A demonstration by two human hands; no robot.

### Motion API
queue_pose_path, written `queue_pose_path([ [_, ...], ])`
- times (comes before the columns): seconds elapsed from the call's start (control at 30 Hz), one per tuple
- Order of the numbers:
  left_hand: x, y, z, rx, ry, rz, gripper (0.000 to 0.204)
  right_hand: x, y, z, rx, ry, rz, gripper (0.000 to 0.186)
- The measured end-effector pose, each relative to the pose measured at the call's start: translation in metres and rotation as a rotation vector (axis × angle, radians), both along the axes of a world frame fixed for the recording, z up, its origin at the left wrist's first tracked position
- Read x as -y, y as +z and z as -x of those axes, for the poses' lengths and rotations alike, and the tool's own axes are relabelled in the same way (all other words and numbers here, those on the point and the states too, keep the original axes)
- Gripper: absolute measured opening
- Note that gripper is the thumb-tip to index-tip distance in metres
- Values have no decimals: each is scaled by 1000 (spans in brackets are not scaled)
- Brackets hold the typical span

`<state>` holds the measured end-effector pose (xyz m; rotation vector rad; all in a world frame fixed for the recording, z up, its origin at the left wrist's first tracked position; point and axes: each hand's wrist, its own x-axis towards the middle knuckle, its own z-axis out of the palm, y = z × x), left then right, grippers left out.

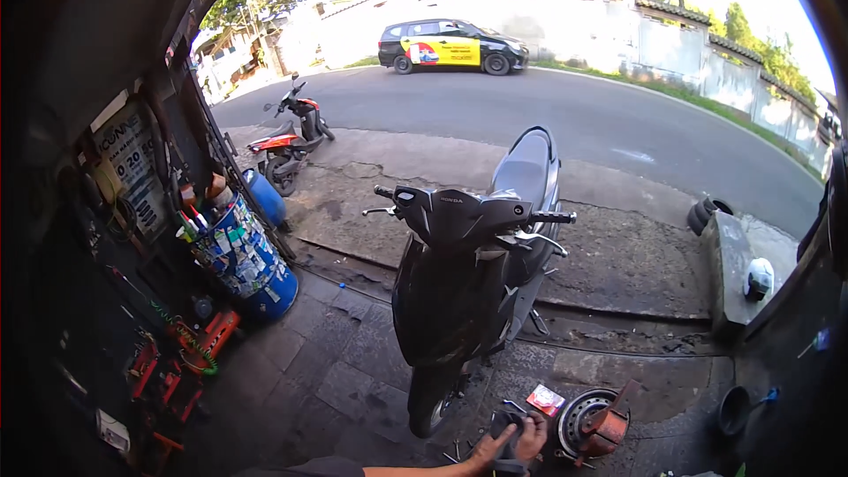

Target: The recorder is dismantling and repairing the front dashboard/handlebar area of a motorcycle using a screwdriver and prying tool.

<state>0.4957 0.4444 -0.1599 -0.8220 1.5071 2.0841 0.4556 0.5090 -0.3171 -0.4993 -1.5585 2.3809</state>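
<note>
Low in the view, my left hand and my right hand are close together, both with bent fingers. Between them is a small dark object, too small and shaded to name. My left fingers close round it, and my right fingers pinch at its right side. Just beyond my hands lies a red and white packet. To their right is a round metal wheel rim with a rusty orange metal part on it. A black scooter stands in front of me, its front wheel left of my hands.
On the left are a sticker-covered blue drum and red metal tools. A red scooter is parked by the road, where a black car shows. At right are a concrete block, tyres and a black pan.
</note>
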Motion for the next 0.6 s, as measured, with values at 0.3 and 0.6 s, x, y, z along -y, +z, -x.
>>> queue_pose_path([
  [0.3,157,77,-41,-259,28,-211,56,102,176,-92,80,591,-346,53],
  [0.6,141,59,-55,-387,-110,-345,54,127,210,-92,20,163,-558,45],
])
